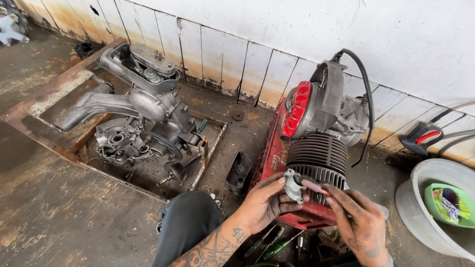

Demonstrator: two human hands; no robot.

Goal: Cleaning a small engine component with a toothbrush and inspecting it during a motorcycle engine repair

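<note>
My left hand (264, 202) grips a small grey metal flanged part (294, 185) in front of me. My right hand (357, 217) holds a thin pinkish strip (313, 187) whose tip rests against that part. Just behind the hands an engine stands on a red metal box (277, 158); it has a black finned cylinder (319, 155), a red fan cover (297, 110) and a black cable looping over its top.
A second, dismantled grey engine (141, 118) lies in a rusty metal frame (29, 106) on the left. A black cover (239, 170) lies on the floor. Screwdrivers (277, 244) lie near my knee (190, 217). A white basin (420, 207) with a green container stands right.
</note>
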